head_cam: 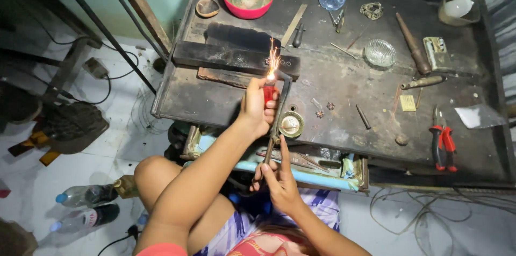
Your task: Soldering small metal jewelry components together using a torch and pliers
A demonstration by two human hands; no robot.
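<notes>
We see an evenly lit scene with soft, cool daylight and no hard shadows. The dark worktop [344, 81] takes much of the light, and its surface shows only a dull shine near the middle. The brightest point is the small flame with orange sparks [273, 59], which is a little overexposed. The white floor [64, 175] at the left looks pale and washed. The wide lens bends the straight edges of the worktop toward the corners. The centre is sharp enough, but the bottles [86, 196] and the lower edge of the picture are softer.
</notes>
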